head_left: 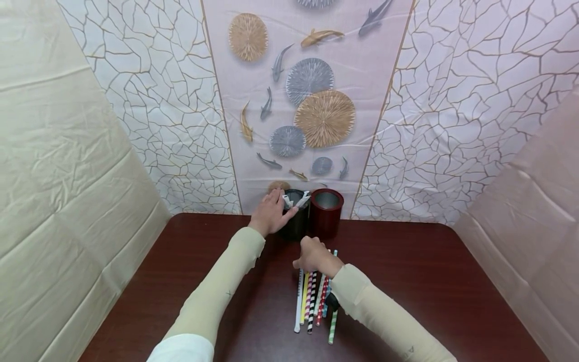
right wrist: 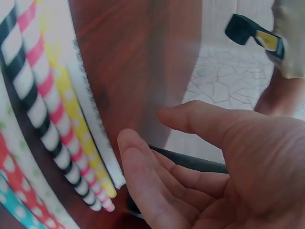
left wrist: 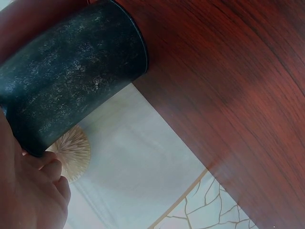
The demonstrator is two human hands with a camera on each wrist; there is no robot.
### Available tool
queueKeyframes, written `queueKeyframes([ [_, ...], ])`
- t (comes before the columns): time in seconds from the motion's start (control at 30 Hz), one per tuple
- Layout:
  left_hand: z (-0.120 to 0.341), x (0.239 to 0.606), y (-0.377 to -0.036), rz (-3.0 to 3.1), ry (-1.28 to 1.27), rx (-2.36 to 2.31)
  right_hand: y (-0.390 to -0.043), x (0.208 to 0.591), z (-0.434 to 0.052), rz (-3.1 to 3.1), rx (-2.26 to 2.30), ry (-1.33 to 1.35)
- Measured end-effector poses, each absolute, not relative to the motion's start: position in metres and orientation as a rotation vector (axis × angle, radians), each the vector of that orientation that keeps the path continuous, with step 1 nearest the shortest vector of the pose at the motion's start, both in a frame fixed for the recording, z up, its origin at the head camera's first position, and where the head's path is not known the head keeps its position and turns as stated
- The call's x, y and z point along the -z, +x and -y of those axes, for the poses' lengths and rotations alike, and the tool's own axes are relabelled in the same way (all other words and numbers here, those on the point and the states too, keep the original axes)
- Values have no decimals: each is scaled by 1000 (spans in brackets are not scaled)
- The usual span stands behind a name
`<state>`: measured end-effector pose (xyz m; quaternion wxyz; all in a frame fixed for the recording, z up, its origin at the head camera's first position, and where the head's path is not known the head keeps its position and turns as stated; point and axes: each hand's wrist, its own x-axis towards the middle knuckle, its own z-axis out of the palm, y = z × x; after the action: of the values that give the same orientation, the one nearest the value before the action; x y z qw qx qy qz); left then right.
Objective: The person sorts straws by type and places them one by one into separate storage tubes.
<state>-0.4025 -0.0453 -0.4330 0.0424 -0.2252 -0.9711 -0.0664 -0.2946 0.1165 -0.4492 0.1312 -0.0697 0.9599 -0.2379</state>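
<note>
My left hand grips the upper left side of a black can, thumb across the front near the rim. In the left wrist view the curled fingers are at the rim of the can. Crumpled white paper-like pieces stick out of the can. My right hand is over the far ends of several patterned paper straws. Its fingers are loosely bent, the thumb stands apart, and nothing lies between them. Black-striped, pink-striped and yellow dotted straws lie beside it.
A dark red can stands right of the black one, against the patterned backdrop. The brown table has pale fabric walls on both sides. A small black wrist device is on the right sleeve.
</note>
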Motion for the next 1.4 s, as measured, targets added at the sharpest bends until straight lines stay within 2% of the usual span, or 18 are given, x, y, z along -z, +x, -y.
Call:
queueKeyframes([
  [0.37,43,434,-402,2943,-711,192,-294,474,-116,-2824,636,-135],
  [0.6,42,435,-405,2956,-722,185,-300,488,-120,-2771,787,-47],
  [1.4,45,435,-404,2960,-700,219,-306,495,-127,-2686,1014,-2],
])
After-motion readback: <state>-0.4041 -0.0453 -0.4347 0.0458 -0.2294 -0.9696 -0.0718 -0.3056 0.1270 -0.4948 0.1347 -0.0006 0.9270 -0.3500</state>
